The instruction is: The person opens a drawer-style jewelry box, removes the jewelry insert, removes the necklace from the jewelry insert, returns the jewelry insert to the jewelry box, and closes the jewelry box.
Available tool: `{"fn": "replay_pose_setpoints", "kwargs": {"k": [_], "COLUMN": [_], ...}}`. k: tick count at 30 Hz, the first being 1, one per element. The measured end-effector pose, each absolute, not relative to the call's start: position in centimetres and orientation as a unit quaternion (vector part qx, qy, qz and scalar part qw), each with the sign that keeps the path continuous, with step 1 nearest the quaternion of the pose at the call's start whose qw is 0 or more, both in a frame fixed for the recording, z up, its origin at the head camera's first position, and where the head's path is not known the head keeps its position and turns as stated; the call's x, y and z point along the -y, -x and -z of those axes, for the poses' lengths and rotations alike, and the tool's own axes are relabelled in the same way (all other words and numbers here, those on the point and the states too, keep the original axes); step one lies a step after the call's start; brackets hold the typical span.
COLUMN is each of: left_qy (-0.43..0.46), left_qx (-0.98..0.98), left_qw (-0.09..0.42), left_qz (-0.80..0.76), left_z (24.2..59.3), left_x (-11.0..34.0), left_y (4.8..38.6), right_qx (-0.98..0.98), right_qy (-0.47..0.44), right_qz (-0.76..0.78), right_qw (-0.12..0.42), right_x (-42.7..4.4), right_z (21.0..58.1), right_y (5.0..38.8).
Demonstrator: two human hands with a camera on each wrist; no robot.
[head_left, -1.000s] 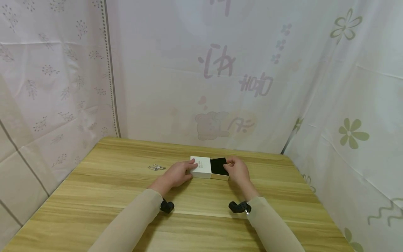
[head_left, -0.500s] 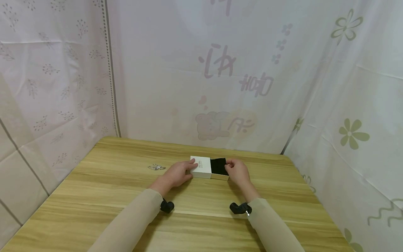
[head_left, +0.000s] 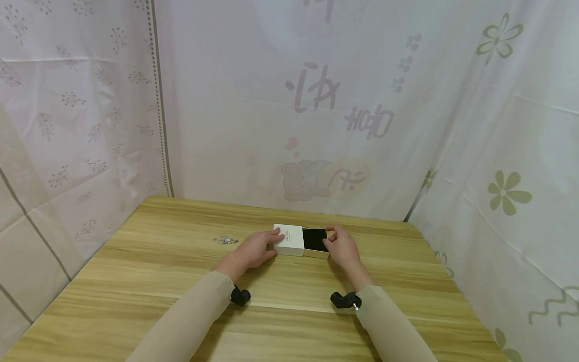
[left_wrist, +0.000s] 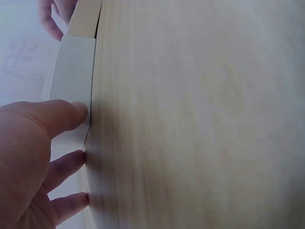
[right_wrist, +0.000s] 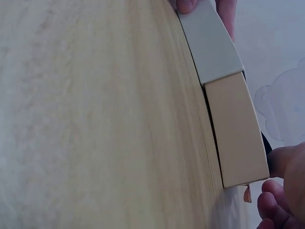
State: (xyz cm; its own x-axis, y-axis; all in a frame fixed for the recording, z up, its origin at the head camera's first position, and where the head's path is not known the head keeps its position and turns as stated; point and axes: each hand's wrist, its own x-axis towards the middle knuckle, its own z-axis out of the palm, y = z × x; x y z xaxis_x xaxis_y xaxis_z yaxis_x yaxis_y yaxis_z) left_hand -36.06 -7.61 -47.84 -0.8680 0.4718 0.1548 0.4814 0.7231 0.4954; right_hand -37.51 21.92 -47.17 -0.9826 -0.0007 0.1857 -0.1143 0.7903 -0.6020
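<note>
A small white drawer-style gift box [head_left: 288, 240] with printed writing on top lies on the table. Its tan inner drawer [head_left: 315, 254] is pulled partway out to the right, with a black pad [head_left: 314, 240] inside. My left hand [head_left: 255, 249] grips the white sleeve's left end; in the left wrist view the thumb [left_wrist: 71, 114] lies on its near side. At the drawer's right end, my right hand [head_left: 342, 246] pinches the black pad's edge between thumb and a curled finger. The right wrist view shows a bit of black pad [right_wrist: 267, 144] above the drawer wall; the fingertips are partly hidden.
A silvery chain-like piece of jewellery [head_left: 225, 240] lies on the wooden table [head_left: 289, 322], left of my left hand. A small ribbon tab [right_wrist: 247, 194] sticks out from the drawer's end. Patterned curtains [head_left: 235, 125] hang behind and at both sides.
The right fingers have shifted slightly, and the black pad's right corner lies a little lower and farther right. The left hand, the box and the jewellery have stayed put.
</note>
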Motion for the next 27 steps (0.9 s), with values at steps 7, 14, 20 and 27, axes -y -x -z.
{"fn": "replay_pose_setpoints", "kwargs": {"k": [7,14,20,27], "left_qy": [0.259,0.257,0.253,0.256], "left_qx": [0.928,0.928,0.931,0.93], "left_qw": [0.009,0.007,0.007,0.005], "left_qz": [0.266,0.269,0.264,0.263], "left_z": [48.0,48.0,48.06,48.11], "left_x": [7.65,7.52,7.46,7.58], "left_y": [36.26,36.31,36.39,36.26], "right_qx": [0.958,0.967,0.968,0.961], "right_qy": [-0.053,-0.072,-0.088,-0.093], "right_qz": [-0.266,-0.231,-0.224,-0.252], "right_qw": [0.092,0.075,0.075,0.06], "right_x": [-21.97,-22.14,-22.38,-22.56], "right_z": [47.37,47.89,47.94,48.04], "right_y": [37.73,37.84,38.08,38.09]}}
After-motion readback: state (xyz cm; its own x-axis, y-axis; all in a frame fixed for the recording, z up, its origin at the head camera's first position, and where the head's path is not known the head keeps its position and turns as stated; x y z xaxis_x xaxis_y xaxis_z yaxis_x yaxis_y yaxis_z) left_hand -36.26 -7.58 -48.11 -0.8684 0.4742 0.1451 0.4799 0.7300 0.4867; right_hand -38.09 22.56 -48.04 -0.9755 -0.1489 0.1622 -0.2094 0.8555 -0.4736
